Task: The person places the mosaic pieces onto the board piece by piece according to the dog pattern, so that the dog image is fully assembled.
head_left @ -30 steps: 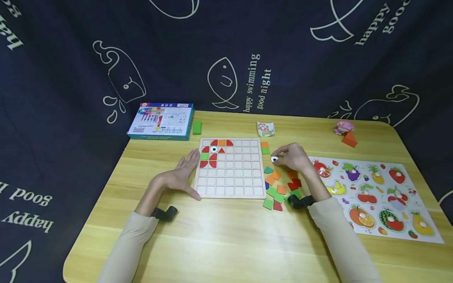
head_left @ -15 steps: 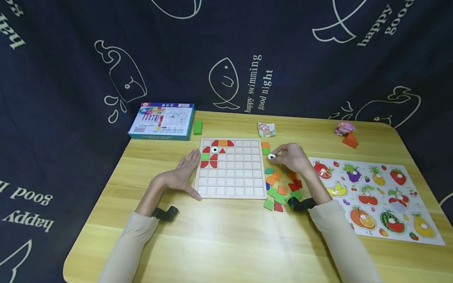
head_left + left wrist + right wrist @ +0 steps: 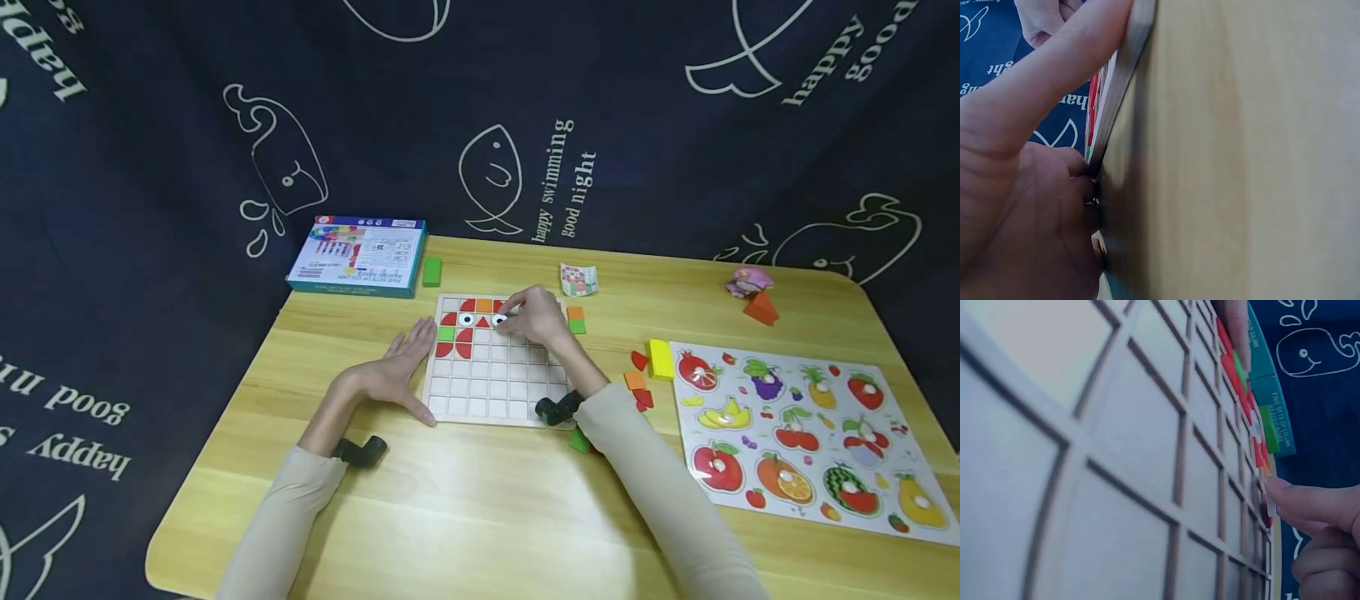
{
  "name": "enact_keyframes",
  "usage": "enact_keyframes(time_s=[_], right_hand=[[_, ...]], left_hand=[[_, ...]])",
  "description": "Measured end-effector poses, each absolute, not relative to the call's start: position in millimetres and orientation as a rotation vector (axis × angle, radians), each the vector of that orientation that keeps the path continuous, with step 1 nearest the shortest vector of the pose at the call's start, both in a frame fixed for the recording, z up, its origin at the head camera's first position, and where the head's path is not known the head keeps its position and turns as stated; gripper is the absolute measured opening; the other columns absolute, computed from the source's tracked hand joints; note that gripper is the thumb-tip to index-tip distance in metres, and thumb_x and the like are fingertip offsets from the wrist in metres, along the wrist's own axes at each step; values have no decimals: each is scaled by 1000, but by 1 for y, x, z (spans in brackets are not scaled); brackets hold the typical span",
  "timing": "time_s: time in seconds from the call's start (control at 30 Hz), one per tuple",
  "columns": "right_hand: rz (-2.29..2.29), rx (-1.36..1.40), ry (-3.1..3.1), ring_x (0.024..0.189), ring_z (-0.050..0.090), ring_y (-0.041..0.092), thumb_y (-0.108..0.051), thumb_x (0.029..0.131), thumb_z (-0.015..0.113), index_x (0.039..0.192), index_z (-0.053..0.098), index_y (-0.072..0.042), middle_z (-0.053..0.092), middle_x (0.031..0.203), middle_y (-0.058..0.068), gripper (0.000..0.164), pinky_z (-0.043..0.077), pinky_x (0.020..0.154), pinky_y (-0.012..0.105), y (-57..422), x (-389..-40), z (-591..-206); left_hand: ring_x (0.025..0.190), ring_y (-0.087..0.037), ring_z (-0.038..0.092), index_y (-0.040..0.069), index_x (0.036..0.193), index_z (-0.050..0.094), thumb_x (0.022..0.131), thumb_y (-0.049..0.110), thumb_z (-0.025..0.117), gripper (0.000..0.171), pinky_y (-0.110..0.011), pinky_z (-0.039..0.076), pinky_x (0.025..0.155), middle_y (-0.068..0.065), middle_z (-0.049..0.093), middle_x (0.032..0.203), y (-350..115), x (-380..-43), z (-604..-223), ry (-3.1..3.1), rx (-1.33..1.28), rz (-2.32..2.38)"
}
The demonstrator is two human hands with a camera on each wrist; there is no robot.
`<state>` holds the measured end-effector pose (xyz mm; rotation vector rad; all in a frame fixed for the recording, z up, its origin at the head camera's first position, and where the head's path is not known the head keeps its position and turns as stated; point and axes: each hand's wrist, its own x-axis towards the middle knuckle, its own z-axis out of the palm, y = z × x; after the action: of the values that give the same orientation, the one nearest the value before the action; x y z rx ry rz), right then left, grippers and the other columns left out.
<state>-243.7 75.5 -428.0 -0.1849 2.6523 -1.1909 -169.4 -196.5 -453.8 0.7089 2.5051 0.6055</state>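
A wooden grid board (image 3: pixel 489 387) lies on the table, with several coloured tiles in its upper left cells. Among them are a white eye tile (image 3: pixel 466 319), a red triangle (image 3: pixel 482 322) and a green square (image 3: pixel 446 333). My right hand (image 3: pixel 538 318) pinches a second eye tile (image 3: pixel 498 320) at the board's second row, right of the triangle. Whether that tile is seated in its cell cannot be told. My left hand (image 3: pixel 393 372), fingers extended, rests against the board's left edge; its thumb (image 3: pixel 1054 81) lies along the near edge in the left wrist view.
Orange and green tiles (image 3: pixel 576 320) lie right of the board, and loose red and orange tiles (image 3: pixel 635 381) farther right. A fruit puzzle sheet (image 3: pixel 813 433), yellow block (image 3: pixel 661 360), pattern card (image 3: pixel 579 280), green block (image 3: pixel 432 272) and box (image 3: pixel 358 257) surround the board.
My right hand has carried the eye tile leftward from beside the board to the second row. The left hand stays at the board's edge. The head view has shifted slightly.
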Motion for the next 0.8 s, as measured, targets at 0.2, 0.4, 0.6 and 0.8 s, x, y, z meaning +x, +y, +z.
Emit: enact_keyframes(time_s=[0.2, 0.4, 0.6, 0.8], right_hand=[[-1184, -150, 2677, 69, 41, 16, -15, 73, 84, 93, 78, -12, 69, 95, 6, 21, 33, 56, 26, 76, -248, -436], [-1253, -142, 2666, 69, 40, 17, -16, 71, 86, 87, 78, -11, 69, 91, 6, 19, 32, 57, 27, 78, -250, -440], [-1270, -65, 2690, 74, 45, 19, -19, 67, 88, 80, 76, -12, 66, 83, 6, 19, 36, 60, 28, 76, -251, -443], [-1284, -63, 2664, 77, 44, 20, -17, 67, 88, 83, 77, -11, 68, 92, 5, 21, 36, 63, 28, 77, -250, -442]], left_hand=[[148, -23, -25, 7, 151, -20, 57, 62, 84, 150, -48, -11, 123, -11, -27, 159, -195, -170, -454, 2495, 692, 603], [148, -23, -25, 7, 151, -20, 57, 62, 83, 151, -48, -11, 123, -9, -29, 159, -195, -169, -454, 2487, 680, 606], [148, -24, -25, 7, 151, -20, 57, 60, 84, 150, -49, -11, 123, -10, -28, 159, -194, -170, -452, 2486, 686, 610], [148, -25, -25, 6, 151, -20, 57, 60, 85, 151, -50, -11, 123, -11, -27, 159, -195, -169, -451, 2485, 684, 613]])
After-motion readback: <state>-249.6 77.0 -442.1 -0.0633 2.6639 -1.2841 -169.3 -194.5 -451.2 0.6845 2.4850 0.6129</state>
